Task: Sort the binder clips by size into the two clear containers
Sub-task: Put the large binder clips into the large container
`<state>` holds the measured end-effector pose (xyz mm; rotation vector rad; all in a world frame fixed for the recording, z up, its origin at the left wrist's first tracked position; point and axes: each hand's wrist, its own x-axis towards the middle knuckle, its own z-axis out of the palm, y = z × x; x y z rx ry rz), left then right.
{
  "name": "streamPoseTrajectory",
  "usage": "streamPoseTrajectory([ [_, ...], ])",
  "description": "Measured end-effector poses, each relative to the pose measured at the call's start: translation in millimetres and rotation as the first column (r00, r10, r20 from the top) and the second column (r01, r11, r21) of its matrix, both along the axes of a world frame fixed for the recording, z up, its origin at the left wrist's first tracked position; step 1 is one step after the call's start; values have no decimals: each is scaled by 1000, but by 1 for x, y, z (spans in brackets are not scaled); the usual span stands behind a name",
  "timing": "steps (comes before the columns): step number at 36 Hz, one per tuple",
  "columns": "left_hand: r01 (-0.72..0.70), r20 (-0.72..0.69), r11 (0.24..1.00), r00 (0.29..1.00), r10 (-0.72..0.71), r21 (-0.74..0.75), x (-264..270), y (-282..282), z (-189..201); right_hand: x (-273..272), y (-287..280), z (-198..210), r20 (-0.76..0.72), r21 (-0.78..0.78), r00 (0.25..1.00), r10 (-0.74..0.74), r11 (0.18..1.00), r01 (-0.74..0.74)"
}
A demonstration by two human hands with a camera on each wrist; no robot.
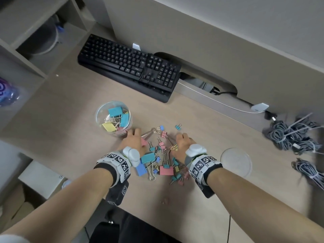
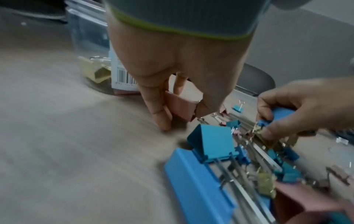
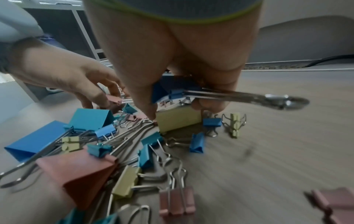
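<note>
A pile of pastel binder clips (image 1: 157, 160), large and small mixed, lies on the desk between my hands. My left hand (image 2: 182, 117) pinches a large pink clip (image 2: 184, 106) at the pile's left edge, just beside a clear round container (image 1: 114, 118) that holds several large clips. My right hand (image 3: 180, 109) grips a large blue clip (image 3: 170, 91) with its silver handles (image 3: 268, 98) sticking out to the right, low over the pile. A second clear round piece (image 1: 235, 162) lies to the right; whether it is a container or a lid I cannot tell.
A black keyboard (image 1: 129, 67) lies at the back of the desk. Coiled grey cables (image 1: 294, 135) sit at the right edge, and a white cable (image 1: 219, 102) runs along the back. Shelves (image 1: 31, 50) stand at the left.
</note>
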<state>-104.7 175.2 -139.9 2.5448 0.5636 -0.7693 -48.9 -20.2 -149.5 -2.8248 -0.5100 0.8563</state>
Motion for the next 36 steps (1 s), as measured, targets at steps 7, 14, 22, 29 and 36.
streamPoseTrajectory([
  [7, -145, 10, 985, 989, 146, -89, -12, -4, 12, -4, -8, 10, -36, 174, 996, -80, 981, 85],
  [14, -163, -30, 983, 987, 161, -83, -17, -20, 14, -1, -16, 28, -141, 161, 977, -162, 970, 184],
  [22, 64, -111, 997, 992, -58, 53, -23, -28, 2, -8, -30, 32, -182, 143, 977, -110, 980, 136],
  [29, 135, -131, 991, 983, -130, 27, -22, -29, -3, -9, -33, 38, -203, 163, 973, -107, 977, 141],
  [36, 170, -92, 985, 981, -168, 10, -22, -28, -4, -11, -29, 43, -207, 135, 973, -99, 982, 129],
])
